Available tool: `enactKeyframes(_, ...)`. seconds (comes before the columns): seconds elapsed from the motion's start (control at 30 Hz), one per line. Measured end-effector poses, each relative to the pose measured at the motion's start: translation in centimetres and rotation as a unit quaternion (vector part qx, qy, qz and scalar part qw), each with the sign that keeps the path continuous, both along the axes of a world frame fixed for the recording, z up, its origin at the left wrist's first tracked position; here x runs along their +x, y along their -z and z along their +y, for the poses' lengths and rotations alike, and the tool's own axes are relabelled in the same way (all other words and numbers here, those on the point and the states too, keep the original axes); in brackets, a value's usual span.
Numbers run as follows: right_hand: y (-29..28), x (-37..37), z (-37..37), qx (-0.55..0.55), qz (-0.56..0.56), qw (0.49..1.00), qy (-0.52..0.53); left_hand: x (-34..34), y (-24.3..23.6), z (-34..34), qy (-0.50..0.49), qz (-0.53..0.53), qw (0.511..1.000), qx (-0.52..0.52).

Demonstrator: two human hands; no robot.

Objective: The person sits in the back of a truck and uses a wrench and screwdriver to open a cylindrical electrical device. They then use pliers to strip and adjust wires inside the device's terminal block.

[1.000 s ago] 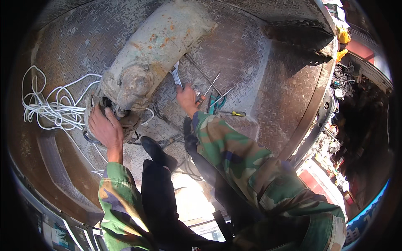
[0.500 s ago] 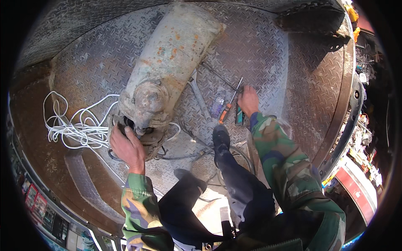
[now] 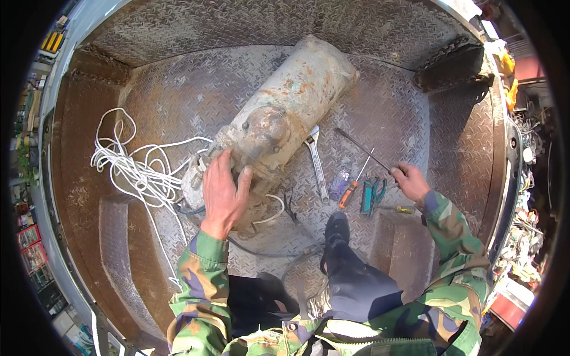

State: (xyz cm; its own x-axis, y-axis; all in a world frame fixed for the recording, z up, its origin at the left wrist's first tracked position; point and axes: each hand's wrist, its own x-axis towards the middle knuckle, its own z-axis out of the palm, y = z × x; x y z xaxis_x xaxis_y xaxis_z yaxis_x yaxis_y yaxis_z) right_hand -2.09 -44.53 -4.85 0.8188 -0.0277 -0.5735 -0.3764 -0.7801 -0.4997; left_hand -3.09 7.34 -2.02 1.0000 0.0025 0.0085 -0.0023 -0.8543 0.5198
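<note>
A worn grey cylindrical machine, like a pump or motor with rust spots, lies slantwise on the floor. My left hand is over its near end, fingers stretched and thumb apart; whether the fingertips touch is unclear, and the hand hides part of that end. My right hand is closed round the near end of a thin dark metal rod, which points up and left toward the machine. Between them lie an adjustable wrench, an orange-handled screwdriver, green-handled pliers and a small green case.
A loose tangle of white rope or cord spreads left of the machine. Dark cable runs across the tread-plate floor near my feet. A yellow-handled screwdriver lies below my right hand. Metal walls enclose the floor.
The view has shifted, showing more of the far wall. My right hand has drawn back to the right with the rod, uncovering the pliers. My left hand has turned, its fingers now stretched upward.
</note>
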Motion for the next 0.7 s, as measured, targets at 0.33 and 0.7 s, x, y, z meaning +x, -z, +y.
enactKeyframes(0.33, -30.1, 0.9, 16.8, -0.024, -0.322, 0.929, -0.182, -0.4, 1.5, 0.1, 0.015, -0.058, 0.997, -0.052)
enactKeyframes(0.7, -30.2, 4.9, 27.0, -0.043, -0.404, 0.879, -0.248, -0.7, 2.6, 0.8, 0.024, -0.097, 0.992, -0.072)
